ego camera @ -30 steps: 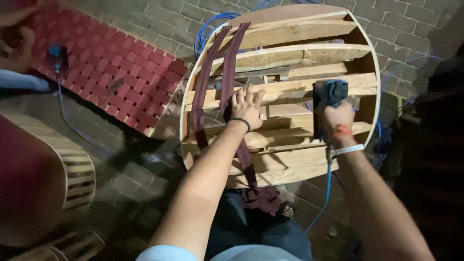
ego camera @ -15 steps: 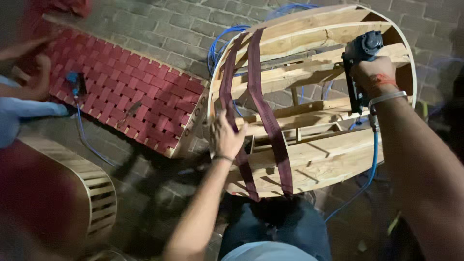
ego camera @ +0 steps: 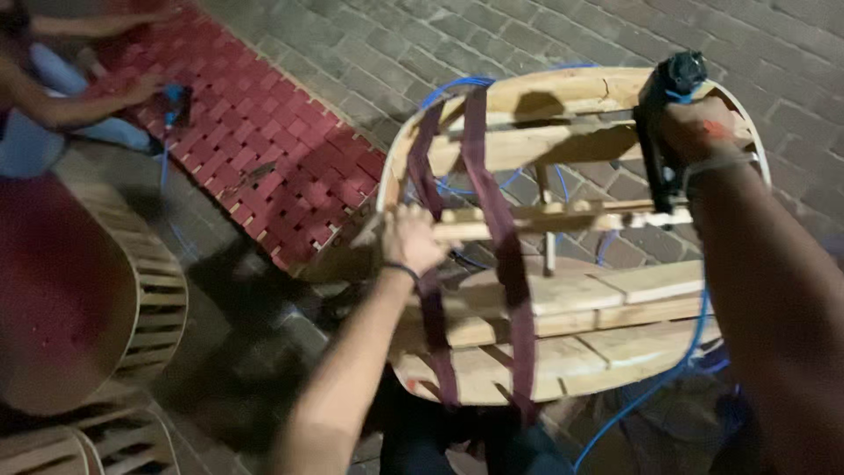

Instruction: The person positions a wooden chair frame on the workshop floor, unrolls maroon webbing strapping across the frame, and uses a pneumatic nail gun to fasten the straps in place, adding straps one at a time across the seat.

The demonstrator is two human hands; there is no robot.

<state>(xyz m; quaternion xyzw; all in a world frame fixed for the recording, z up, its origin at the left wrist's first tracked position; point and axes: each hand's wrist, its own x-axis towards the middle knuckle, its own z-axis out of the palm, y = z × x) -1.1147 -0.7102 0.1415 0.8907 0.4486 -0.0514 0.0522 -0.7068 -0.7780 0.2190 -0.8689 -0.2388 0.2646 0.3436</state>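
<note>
Hands at a round wooden frame (ego camera: 563, 299) tilted over brick floor (ego camera: 352, 53): left hand (ego camera: 411, 239), fingers closed on a cross slat (ego camera: 563, 218) beside maroon straps (ego camera: 501, 246) to steady it; right hand (ego camera: 703, 132) gripping a dark air tool (ego camera: 661, 123), nose down against the slat, blue hose (ego camera: 668, 378) trailing.

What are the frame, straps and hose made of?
Frame: bare pale wood, unfinished by the look, with grain and knots showing. Straps: dark maroon woven webbing, probably fabric, matte and limp. Hose: thin blue tubing, likely plastic or rubber, smooth and curling. It seems to feed the dark tool in the right hand.
</note>
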